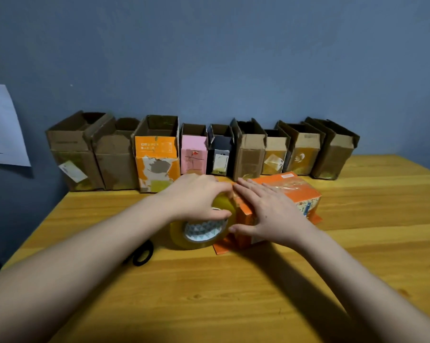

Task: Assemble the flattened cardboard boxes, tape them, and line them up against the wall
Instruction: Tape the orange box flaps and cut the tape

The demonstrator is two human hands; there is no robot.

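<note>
An orange cardboard box [298,191] lies on its side in the middle of the wooden table [233,293]. My right hand [268,209] lies flat on its near end, fingers straight, pressing the flaps and clear tape down. My left hand [196,196] grips a big roll of yellowish clear tape [196,233], held against the box's left end. Several assembled boxes [157,152] stand open-topped in a row against the blue wall, among them brown ones, an orange one and a pink one [193,154].
Black scissors [142,254] lie on the table just left of the tape roll, partly hidden by my left forearm. A white paper sheet [3,129] hangs on the wall at far left. The table's left edge runs near the scissors.
</note>
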